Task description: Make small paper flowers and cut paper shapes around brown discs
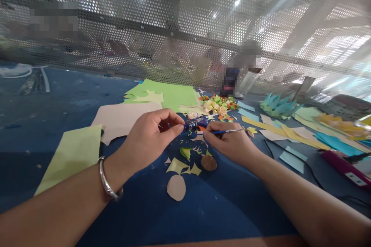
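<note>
My left hand (152, 135), with a silver bracelet on its wrist, pinches thumb and index finger together. What they hold, if anything, is too small to make out. My right hand (232, 142) grips a thin blue-handled paintbrush (227, 131), which lies sideways across the fingers. At the brush's right end is a small yellow paper flower (251, 131); I cannot tell whether it touches the brush. Between the hands lies a dark blue and orange item, partly hidden. Below are yellow paper scraps (176, 166), a brown disc (209, 163) and a pale paper disc (176, 188).
Behind the hands sit a pile of small paper flowers (217, 104) and green sheets (171, 94). Pale paper (121, 117) and a yellow-green sheet (69, 154) lie left. To the right are paper strips (278, 131), a teal paper flower (278, 106), a cable and a magenta power strip (344, 166).
</note>
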Motion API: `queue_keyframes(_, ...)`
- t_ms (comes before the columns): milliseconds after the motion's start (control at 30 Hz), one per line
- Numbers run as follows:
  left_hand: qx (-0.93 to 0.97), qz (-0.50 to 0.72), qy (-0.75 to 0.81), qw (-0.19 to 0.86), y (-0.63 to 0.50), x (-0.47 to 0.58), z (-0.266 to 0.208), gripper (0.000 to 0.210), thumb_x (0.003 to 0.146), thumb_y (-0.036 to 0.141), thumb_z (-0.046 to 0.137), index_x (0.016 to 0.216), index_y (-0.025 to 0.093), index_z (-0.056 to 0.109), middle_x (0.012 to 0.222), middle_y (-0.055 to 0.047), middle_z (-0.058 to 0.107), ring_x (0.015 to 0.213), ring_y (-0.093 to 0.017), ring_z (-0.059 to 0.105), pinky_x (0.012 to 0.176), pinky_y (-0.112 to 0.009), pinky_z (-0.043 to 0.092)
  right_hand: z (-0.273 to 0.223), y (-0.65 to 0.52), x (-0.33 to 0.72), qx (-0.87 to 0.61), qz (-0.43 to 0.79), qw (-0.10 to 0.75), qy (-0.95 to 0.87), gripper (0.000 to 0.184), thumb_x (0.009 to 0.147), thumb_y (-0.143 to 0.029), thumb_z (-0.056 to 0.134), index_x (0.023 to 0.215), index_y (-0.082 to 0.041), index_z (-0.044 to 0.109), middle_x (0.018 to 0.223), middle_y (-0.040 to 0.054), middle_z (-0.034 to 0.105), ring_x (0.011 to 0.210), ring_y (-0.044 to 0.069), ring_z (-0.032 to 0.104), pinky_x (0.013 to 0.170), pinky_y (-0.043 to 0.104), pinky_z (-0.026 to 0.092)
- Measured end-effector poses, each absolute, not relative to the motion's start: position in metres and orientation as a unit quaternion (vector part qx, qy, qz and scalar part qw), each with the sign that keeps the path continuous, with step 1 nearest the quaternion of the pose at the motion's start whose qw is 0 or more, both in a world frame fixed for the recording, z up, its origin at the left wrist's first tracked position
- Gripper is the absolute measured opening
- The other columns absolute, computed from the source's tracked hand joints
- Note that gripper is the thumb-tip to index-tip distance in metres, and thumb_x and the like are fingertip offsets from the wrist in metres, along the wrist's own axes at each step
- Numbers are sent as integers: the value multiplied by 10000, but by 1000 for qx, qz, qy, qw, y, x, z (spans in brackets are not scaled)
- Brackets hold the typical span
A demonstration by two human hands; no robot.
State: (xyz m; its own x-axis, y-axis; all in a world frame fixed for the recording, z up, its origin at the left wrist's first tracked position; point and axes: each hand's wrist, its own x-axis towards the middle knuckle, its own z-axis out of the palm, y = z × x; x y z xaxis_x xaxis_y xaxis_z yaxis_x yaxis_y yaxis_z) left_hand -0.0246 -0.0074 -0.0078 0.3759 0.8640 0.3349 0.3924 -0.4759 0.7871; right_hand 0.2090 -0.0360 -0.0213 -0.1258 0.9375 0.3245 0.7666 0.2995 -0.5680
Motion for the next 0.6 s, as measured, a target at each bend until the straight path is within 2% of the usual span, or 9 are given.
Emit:
queue_keyframes(167, 772, 368, 417, 307, -8, -23, -6, 140, 912, 344, 679, 917, 215, 732, 845, -17, 745, 721, -162, 625, 668, -292, 461, -24, -35, 209, -581, 150, 326, -731, 278, 872, -280, 595, 609, -202, 556, 529, -40, 527, 481, 94, 393, 476, 256, 301)
queue_keyframes(367, 767, 344, 436, 320, -9, -23, -4, 100, 883, 305, 688, 903, 222, 739, 828, -6, 751, 712, -165, 640, 661, -296, 472, -26, -32, 207, -578, 242, 340, -701, 275, 894, -317, 573, 643, -204, 583, 553, -16, 598, 473, 110, 521, 472, 248, 399)
queue_keyframes(467, 768, 345, 439, 314, -8, -23, -3, 95, 881, 293, 680, 903, 224, 742, 835, -8, 755, 707, -166, 638, 659, -302, 473, -26, -31, 207, -574, 283, 345, -686, 281, 897, -320, 579, 641, -205, 579, 549, -14, 610, 438, 108, 536, 460, 249, 438)
queue_keyframes(600, 772, 345, 445, 295, -6, -23, -2, 95, 885, 289, 672, 901, 235, 749, 843, -9, 760, 690, -168, 628, 655, -315, 466, -28, -31, 206, -562, 327, 349, -675, 270, 900, -315, 591, 656, -202, 604, 544, -17, 616, 406, 99, 544, 436, 238, 434)
